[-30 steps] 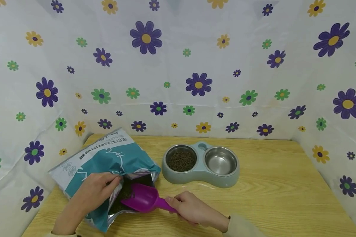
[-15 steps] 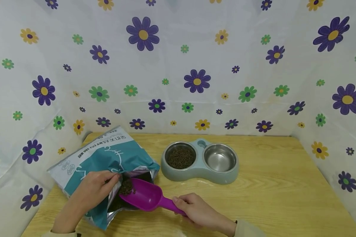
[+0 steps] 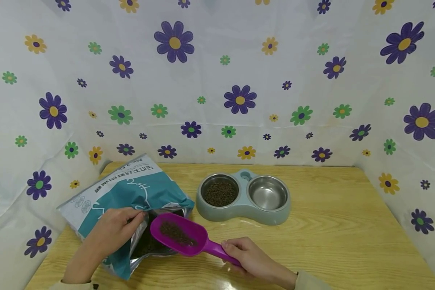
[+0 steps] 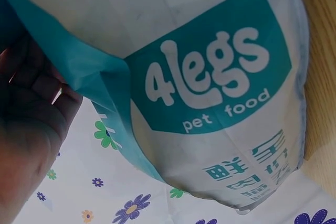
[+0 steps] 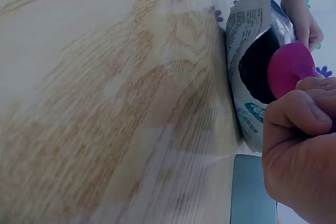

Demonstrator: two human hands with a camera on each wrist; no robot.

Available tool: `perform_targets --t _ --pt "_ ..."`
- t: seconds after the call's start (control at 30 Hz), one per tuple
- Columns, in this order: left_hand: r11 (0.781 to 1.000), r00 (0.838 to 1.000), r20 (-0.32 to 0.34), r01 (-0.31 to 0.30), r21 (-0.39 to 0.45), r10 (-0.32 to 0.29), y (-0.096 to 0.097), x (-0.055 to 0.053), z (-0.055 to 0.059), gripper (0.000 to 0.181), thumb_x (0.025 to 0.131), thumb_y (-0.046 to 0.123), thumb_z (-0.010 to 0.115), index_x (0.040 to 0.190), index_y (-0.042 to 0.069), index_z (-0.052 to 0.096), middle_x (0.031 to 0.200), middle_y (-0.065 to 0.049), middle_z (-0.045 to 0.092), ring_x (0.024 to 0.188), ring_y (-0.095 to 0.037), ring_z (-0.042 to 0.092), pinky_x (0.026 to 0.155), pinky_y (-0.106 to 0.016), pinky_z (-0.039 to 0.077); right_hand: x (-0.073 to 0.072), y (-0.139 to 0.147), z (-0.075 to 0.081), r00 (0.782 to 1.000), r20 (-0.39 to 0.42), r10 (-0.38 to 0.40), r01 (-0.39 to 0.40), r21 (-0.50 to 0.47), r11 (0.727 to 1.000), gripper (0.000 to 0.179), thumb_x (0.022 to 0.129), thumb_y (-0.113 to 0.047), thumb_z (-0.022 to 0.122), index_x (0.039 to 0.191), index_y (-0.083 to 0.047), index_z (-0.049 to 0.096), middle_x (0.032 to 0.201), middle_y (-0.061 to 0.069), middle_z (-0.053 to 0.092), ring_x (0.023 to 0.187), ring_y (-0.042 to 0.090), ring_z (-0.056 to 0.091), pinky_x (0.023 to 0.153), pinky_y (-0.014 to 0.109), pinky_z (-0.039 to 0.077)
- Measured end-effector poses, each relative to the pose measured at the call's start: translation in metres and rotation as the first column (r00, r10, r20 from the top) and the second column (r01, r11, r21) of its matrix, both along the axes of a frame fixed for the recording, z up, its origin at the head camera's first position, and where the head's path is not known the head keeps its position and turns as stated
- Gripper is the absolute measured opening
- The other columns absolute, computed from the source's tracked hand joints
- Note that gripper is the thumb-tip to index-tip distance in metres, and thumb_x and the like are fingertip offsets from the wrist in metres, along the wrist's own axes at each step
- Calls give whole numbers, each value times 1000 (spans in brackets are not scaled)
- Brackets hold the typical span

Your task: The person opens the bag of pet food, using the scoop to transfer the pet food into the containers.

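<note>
On yellow wood (image 3: 330,237), my left hand (image 3: 116,228) is pinching a limp-looking teal-white bag (image 3: 127,197), right hand (image 3: 247,257) sensibly gripping a light-seeming magenta plastic scoop's (image 3: 195,231) handle (image 3: 217,251).

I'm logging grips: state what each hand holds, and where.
Right hand: magenta scoop, by its handle. Left hand: pet food bag, by the rim of its opening.
</note>
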State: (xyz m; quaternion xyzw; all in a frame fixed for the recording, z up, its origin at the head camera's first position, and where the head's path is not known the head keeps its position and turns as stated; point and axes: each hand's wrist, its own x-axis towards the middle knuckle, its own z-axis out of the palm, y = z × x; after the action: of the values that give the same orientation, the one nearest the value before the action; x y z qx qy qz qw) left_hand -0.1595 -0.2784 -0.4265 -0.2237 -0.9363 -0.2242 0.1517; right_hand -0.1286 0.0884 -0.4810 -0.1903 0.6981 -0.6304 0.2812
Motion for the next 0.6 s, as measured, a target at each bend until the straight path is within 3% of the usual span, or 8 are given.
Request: perform_targets --t 0.3,0.6 --pt "1000 1000 -3 -2 1 2 0 -1 -1 47 94 6 70 60 28 45 60 19 32 51 6 31 50 -18 32 0 8 10 999 10 -41 41 36 999 52 109 -38 47 91 8 62 58 -5 43 44 4 34 40 19 28" --pt "1000 999 -32 10 2 -10 -1 -2 -3 50 93 5 71 59 28 43 60 19 31 51 7 30 50 -18 31 -12 46 43 997 23 -69 65 148 987 51 106 -41 55 99 10 60 56 -5 38 41 4 24 39 20 23"
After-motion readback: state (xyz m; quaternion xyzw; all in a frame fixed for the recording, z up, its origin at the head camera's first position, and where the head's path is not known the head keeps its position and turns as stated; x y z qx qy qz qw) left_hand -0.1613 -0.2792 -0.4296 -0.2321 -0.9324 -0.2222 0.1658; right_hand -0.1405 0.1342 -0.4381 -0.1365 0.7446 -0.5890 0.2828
